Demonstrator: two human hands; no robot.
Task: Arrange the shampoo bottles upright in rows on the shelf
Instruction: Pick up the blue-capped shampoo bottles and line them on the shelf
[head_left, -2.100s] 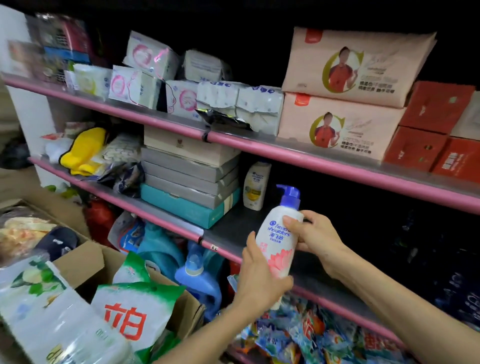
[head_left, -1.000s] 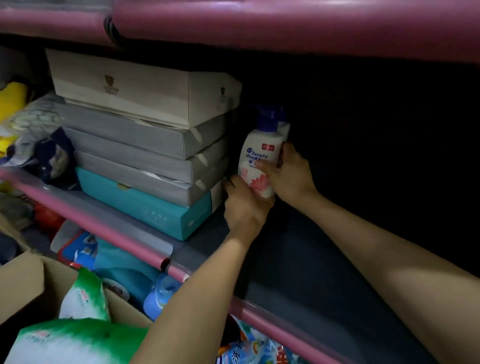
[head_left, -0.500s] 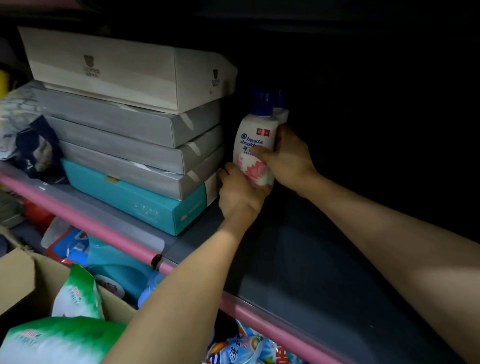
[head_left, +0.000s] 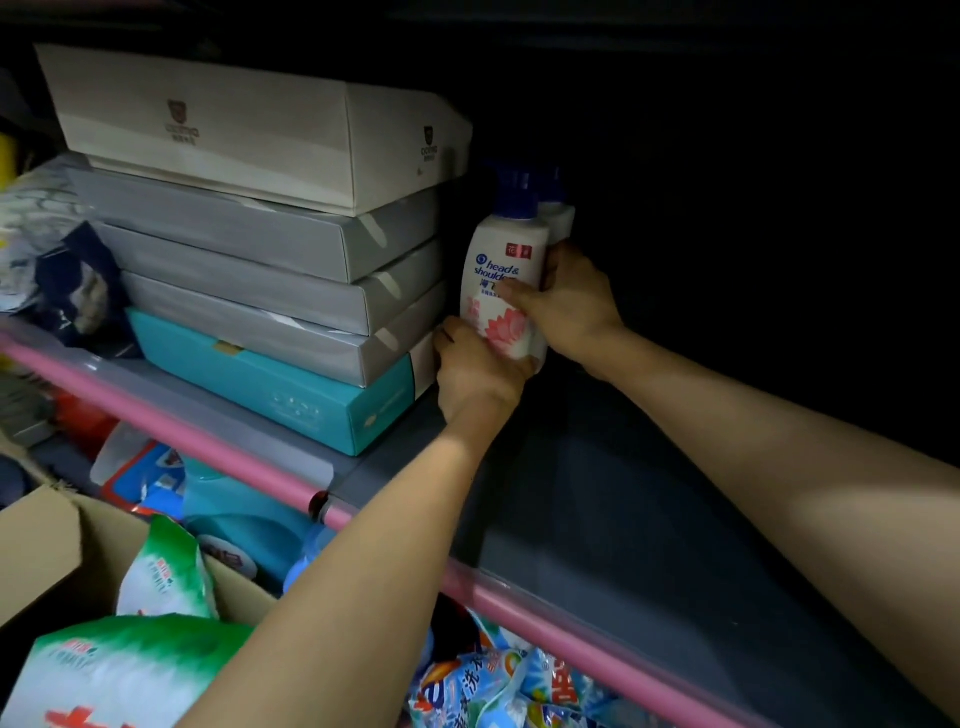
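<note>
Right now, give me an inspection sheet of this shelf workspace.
Surface: grey shelf with pink front edge, dark toward the back.
Job's things: front shampoo bottle upright; second bottle directly behind it.
Clutter: stacked flat boxes left of the bottles.
Grips: left hand holds the front bottle's base; right hand grips its side.
Cables: nothing seen.
Surroundings: cardboard box with green-white bags below.

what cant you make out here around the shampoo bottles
Head view only:
- Second bottle: mostly hidden behind the front shampoo bottle.
- Front bottle's base: covered by the left hand.
- Its label text: partly covered by the right hand.
- Shelf back: lost in darkness.
</note>
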